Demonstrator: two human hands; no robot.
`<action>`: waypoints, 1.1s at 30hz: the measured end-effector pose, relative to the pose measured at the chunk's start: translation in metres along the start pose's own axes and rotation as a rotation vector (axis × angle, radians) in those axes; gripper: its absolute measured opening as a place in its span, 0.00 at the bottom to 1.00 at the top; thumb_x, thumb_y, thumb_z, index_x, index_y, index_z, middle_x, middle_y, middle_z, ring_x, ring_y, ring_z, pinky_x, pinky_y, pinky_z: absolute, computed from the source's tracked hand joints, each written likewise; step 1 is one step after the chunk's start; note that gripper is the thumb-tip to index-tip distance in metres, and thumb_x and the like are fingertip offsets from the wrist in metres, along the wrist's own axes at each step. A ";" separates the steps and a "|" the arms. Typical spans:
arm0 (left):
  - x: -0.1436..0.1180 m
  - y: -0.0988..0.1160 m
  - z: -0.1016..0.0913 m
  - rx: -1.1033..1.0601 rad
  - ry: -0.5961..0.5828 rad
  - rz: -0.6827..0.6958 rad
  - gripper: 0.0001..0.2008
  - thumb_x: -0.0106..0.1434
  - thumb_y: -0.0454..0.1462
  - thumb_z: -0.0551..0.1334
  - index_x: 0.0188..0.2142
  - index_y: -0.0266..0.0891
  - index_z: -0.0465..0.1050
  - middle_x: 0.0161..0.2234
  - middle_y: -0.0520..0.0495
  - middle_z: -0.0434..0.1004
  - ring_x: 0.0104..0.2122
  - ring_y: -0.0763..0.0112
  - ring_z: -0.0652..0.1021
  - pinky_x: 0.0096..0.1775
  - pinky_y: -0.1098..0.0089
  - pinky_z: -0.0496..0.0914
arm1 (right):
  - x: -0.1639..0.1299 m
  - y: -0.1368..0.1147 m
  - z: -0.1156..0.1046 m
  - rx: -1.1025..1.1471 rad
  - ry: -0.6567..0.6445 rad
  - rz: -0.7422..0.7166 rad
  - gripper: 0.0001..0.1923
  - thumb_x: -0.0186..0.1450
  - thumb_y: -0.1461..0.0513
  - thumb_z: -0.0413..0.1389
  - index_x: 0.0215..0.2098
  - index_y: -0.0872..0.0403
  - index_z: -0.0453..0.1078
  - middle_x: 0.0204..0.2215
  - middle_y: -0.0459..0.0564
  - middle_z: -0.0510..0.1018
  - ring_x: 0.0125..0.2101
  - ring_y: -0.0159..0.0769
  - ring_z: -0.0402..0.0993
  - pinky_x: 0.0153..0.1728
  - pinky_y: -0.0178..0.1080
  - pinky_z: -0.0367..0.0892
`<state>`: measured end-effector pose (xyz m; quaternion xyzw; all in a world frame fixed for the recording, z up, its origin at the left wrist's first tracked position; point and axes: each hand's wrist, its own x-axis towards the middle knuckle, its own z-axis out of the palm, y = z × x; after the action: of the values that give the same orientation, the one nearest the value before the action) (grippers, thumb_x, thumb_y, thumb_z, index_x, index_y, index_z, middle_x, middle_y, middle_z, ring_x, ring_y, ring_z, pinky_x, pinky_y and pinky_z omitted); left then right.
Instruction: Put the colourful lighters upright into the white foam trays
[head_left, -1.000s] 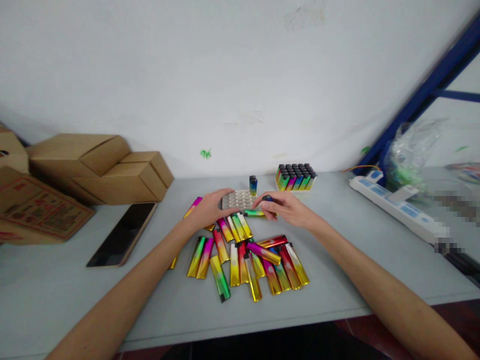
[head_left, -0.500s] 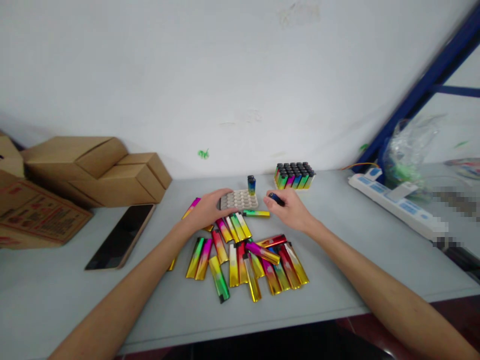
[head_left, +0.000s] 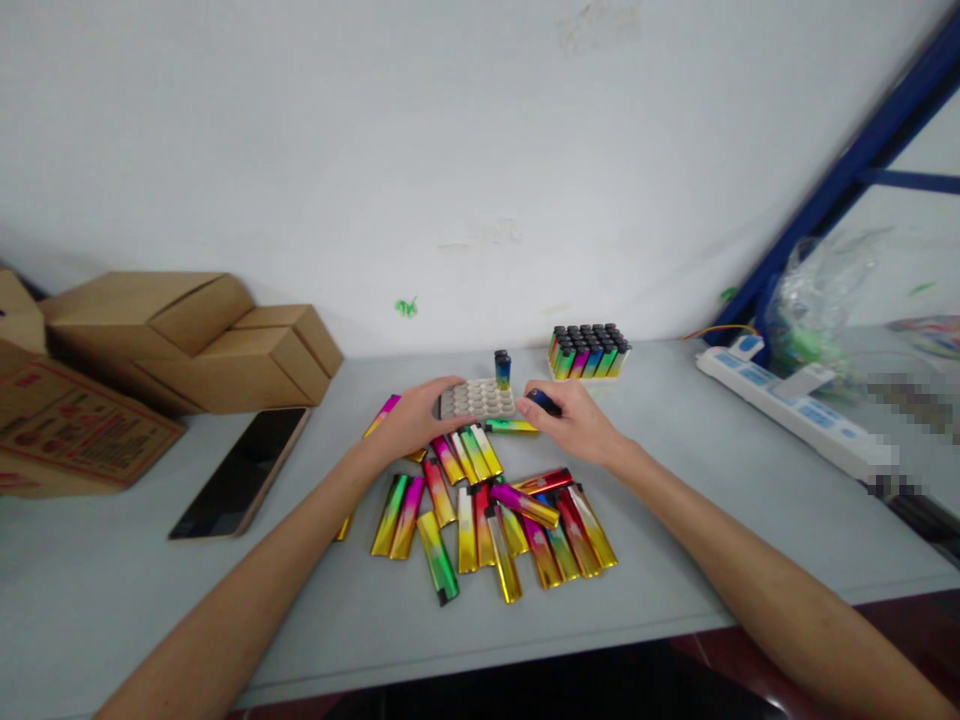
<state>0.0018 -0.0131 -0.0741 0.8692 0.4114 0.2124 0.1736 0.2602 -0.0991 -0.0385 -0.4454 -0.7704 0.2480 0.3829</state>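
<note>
My left hand rests on the near left corner of a pale honeycomb tray, which has one lighter standing upright at its far right corner. My right hand holds a lighter with a dark blue end, right beside the tray's right edge. Several shiny rainbow-coloured lighters lie loose on the grey table just in front of both hands. One green-yellow lighter lies flat between my hands.
A full tray of upright lighters stands behind my right hand near the wall. Cardboard boxes and a dark phone are at the left. A white power strip and a plastic bag are at the right.
My right hand picked a lighter up off the table, lifted it to the right, then came back left to the tray's right edge. My left hand stayed on the tray.
</note>
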 end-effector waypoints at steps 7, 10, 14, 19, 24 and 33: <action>0.000 -0.001 0.001 -0.001 0.005 0.016 0.37 0.62 0.62 0.61 0.59 0.38 0.72 0.57 0.39 0.78 0.56 0.51 0.78 0.60 0.57 0.69 | 0.002 0.020 0.002 0.076 0.045 0.008 0.16 0.74 0.51 0.51 0.53 0.52 0.65 0.41 0.51 0.74 0.37 0.37 0.70 0.38 0.39 0.67; -0.001 -0.003 0.002 0.004 0.006 0.016 0.38 0.62 0.62 0.61 0.59 0.37 0.72 0.58 0.38 0.77 0.57 0.50 0.77 0.61 0.56 0.68 | 0.005 0.035 0.005 0.132 0.067 0.003 0.18 0.73 0.51 0.52 0.54 0.52 0.69 0.46 0.55 0.72 0.40 0.39 0.73 0.40 0.41 0.72; -0.001 -0.003 0.003 -0.004 0.008 0.018 0.38 0.62 0.61 0.61 0.60 0.37 0.71 0.60 0.39 0.76 0.58 0.51 0.76 0.62 0.57 0.66 | 0.009 0.048 0.008 0.234 0.124 0.047 0.20 0.70 0.49 0.57 0.52 0.54 0.73 0.45 0.55 0.75 0.41 0.39 0.76 0.43 0.43 0.75; -0.001 -0.002 0.003 -0.002 0.007 0.016 0.38 0.62 0.61 0.62 0.59 0.36 0.72 0.58 0.38 0.77 0.57 0.52 0.77 0.61 0.58 0.68 | 0.012 0.049 0.013 0.298 0.275 0.121 0.23 0.62 0.48 0.66 0.47 0.55 0.77 0.40 0.54 0.81 0.41 0.42 0.78 0.45 0.45 0.76; 0.000 -0.004 0.004 -0.004 0.012 0.023 0.38 0.62 0.62 0.61 0.60 0.37 0.72 0.59 0.38 0.77 0.57 0.51 0.77 0.61 0.57 0.67 | 0.012 0.047 0.019 0.217 0.330 0.037 0.20 0.63 0.48 0.65 0.46 0.53 0.79 0.46 0.56 0.80 0.43 0.42 0.79 0.47 0.46 0.78; 0.000 -0.006 0.005 -0.004 0.005 0.029 0.37 0.62 0.61 0.62 0.60 0.39 0.71 0.58 0.40 0.78 0.56 0.51 0.77 0.61 0.57 0.68 | 0.024 0.050 0.017 -0.017 0.247 -0.038 0.21 0.69 0.47 0.59 0.50 0.53 0.78 0.42 0.57 0.80 0.40 0.44 0.79 0.41 0.46 0.80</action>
<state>0.0011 -0.0101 -0.0812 0.8742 0.3987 0.2178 0.1712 0.2637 -0.0544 -0.0760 -0.4611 -0.7277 0.1775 0.4758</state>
